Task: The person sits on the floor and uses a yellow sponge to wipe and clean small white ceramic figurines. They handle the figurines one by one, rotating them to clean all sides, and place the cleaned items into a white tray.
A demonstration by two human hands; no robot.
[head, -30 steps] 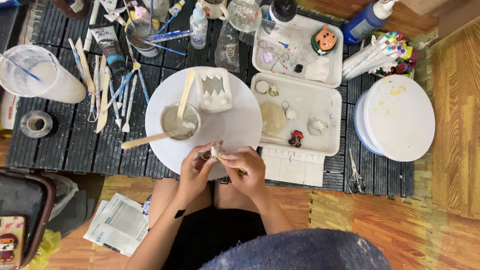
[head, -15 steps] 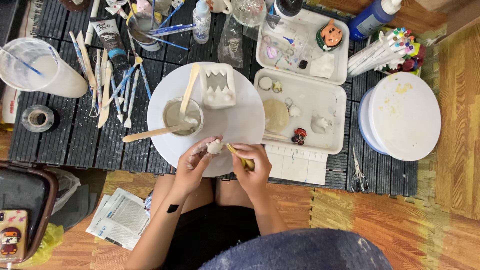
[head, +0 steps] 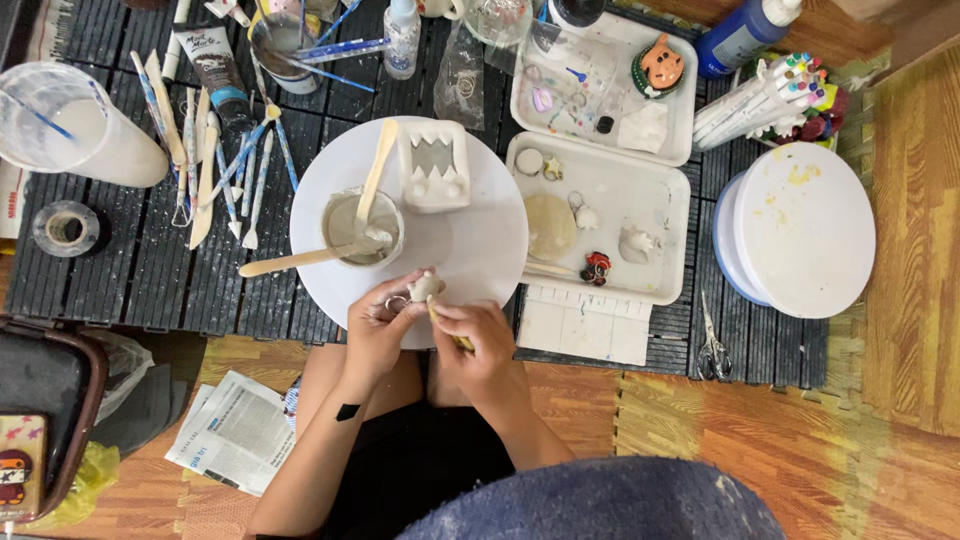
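Black slatted tabletop [head: 120, 290] carries the whole clay setup. White round board [head: 470, 250] at centre, holding a cup of slip [head: 362, 228] with two wooden sticks in it and a white clay box with a toothed opening [head: 433, 165], which looks already formed. White tray [head: 640, 200] to the right holds small finished-looking pieces; those look done, the one in hand is being worked.

Left hand [head: 378, 325], grip closed around a small pale clay figure [head: 425, 287] at the near rim of the board, just above the lap. Right hand [head: 478, 345], grip pinched on a short yellowish wooden tool [head: 447, 325], tip touching the figure's underside.

Figure's long axis roughly upright in frame, narrow end pointing away toward the board centre; detail too small to judge. Tool axis runs diagonally, tip up-left
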